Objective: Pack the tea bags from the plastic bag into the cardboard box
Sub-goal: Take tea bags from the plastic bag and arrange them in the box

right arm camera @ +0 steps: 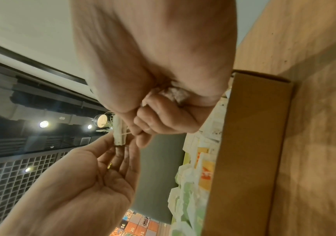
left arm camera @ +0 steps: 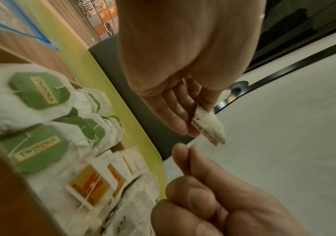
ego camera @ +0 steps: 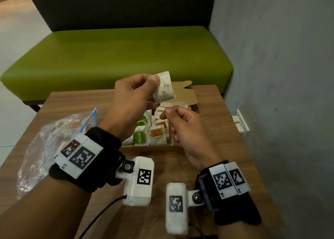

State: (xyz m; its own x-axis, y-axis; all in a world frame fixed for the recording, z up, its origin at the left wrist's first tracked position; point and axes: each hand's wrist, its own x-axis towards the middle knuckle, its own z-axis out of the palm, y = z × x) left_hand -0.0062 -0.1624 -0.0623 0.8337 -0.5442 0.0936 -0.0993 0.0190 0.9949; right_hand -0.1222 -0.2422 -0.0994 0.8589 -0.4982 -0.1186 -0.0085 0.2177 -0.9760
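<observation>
Fingers of the left hand (ego camera: 133, 92) pinched a tea bag (ego camera: 163, 86) above the cardboard box (ego camera: 186, 95); the right hand (ego camera: 182, 124) pinched its string (left arm camera: 196, 140).

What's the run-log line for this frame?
left hand: pinches tea bag | right hand: pinches string | cardboard box: open, part-filled

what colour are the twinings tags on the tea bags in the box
Green, with a pale band carrying the name; the left wrist view shows the Twinings tags best, inside the cardboard box.

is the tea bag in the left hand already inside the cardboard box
No, the left hand pinches the tea bag in the air above the open cardboard box.
</observation>
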